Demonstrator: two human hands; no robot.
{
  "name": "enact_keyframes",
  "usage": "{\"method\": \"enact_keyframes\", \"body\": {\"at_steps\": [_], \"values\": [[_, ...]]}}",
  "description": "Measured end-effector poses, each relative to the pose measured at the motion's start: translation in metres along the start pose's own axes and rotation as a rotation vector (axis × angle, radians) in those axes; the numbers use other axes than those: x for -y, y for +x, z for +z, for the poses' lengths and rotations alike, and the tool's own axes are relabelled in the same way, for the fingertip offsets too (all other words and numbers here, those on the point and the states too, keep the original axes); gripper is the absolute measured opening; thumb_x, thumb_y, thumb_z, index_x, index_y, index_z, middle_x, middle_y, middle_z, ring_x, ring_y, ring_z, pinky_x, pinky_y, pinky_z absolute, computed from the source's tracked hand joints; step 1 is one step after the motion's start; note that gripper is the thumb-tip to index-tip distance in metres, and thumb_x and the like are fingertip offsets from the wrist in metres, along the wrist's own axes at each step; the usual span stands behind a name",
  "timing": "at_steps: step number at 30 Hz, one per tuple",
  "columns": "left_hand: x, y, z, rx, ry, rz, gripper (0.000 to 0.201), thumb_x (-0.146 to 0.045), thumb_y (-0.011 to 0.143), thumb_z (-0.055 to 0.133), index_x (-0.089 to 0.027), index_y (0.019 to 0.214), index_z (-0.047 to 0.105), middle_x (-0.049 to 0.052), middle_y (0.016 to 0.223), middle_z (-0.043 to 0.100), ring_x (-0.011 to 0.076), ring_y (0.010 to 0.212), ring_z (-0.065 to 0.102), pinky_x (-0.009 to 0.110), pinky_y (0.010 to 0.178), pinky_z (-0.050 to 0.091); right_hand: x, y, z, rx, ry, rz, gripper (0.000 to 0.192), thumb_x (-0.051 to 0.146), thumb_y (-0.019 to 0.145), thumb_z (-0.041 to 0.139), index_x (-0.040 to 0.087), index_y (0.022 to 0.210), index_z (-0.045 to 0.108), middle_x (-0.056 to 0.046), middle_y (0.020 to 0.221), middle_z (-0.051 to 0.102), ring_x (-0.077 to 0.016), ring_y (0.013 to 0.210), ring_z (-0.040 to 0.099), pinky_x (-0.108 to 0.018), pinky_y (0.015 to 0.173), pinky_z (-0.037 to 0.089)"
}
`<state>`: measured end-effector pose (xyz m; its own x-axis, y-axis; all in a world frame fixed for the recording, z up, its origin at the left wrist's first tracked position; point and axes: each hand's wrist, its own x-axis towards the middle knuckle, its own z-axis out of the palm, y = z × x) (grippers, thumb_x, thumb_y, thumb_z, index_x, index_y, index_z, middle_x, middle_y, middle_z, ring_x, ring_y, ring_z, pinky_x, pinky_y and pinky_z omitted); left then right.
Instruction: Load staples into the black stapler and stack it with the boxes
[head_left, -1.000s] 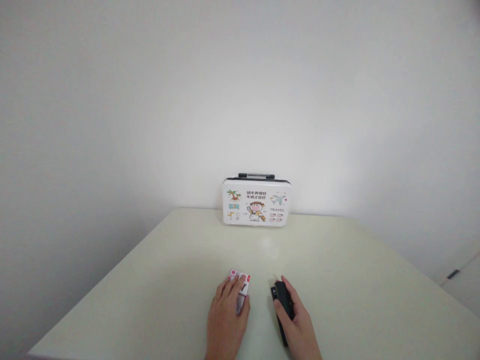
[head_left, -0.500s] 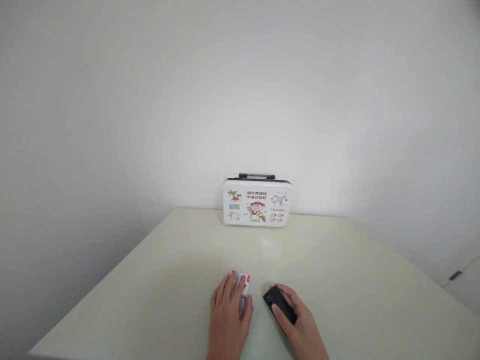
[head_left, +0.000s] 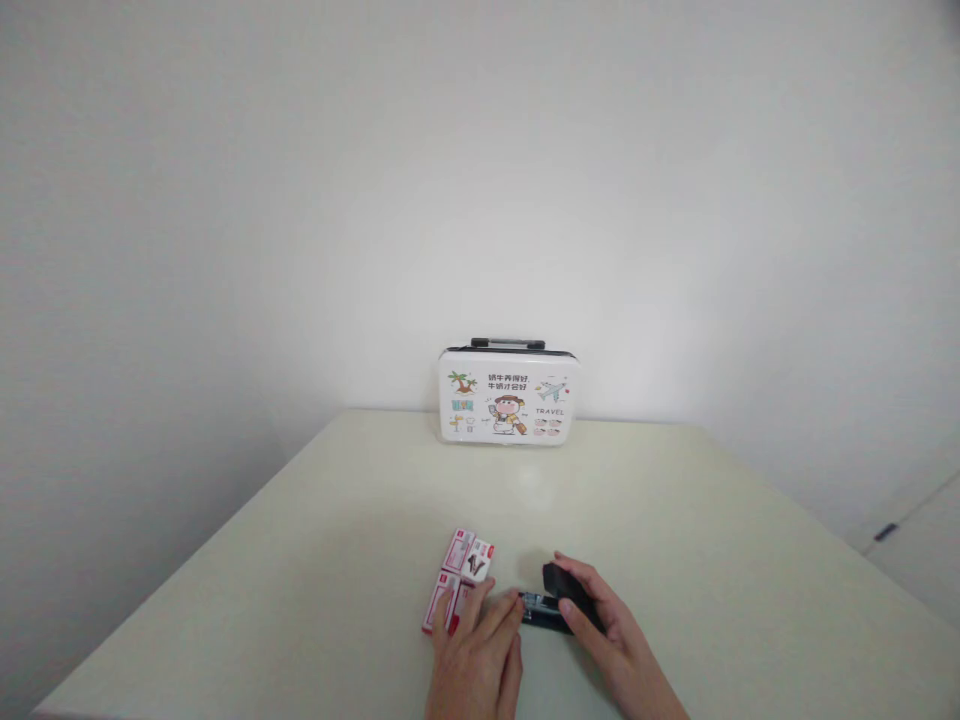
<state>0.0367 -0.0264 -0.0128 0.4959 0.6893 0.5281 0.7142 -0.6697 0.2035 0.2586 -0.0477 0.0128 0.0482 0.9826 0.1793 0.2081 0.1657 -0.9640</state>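
A black stapler [head_left: 547,612] lies on the table with its upper arm [head_left: 574,590] lifted away from the base. My right hand [head_left: 619,640] grips that raised arm, thumb on the near side and fingers around the far side. My left hand [head_left: 476,655] reaches forward with its fingers stretched out, fingertips at the left end of the stapler's base. Under and just beyond those fingers lie several small white boxes with red and pink print [head_left: 459,550], set close together. The left hand partly covers the nearer boxes.
A white case [head_left: 510,395] with cartoon travel pictures and a black handle [head_left: 508,344] stands upright at the table's back, near the wall [head_left: 510,180]. The pale table [head_left: 300,560] narrows toward the back. A small dark fitting [head_left: 886,532] shows at the far right.
The stapler's upper arm has swung up from its base in my right hand. My left hand has slid back and right off the boxes, uncovering more of them and reaching the stapler.
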Motion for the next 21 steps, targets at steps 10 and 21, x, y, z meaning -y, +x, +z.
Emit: {"method": "enact_keyframes", "body": {"at_steps": [10,21], "values": [[0.008,0.002,-0.012,-0.058,0.052,0.01,0.043,-0.022,0.095,0.055,-0.037,0.135,0.061,-0.003,0.129,0.072,0.0228,0.127,0.06,0.05,0.12,0.029,0.004,0.009,0.01,0.031,-0.344,-0.028,0.036,0.042,0.089,0.066,0.031,0.122,0.071,-0.006,0.124,0.074,-0.0282,0.115,0.068,-0.051,0.117,0.039],[0.06,0.01,0.002,0.071,-0.008,-0.22,0.051,-0.036,0.104,0.043,-0.031,0.154,0.039,-0.001,0.157,0.047,0.0194,0.149,0.037,0.043,0.119,0.041,-0.019,0.013,0.112,-0.133,0.064,0.071,0.071,0.059,0.097,0.049,0.017,0.154,0.043,-0.01,0.159,0.042,-0.0245,0.149,0.036,-0.044,0.126,0.023]]}}
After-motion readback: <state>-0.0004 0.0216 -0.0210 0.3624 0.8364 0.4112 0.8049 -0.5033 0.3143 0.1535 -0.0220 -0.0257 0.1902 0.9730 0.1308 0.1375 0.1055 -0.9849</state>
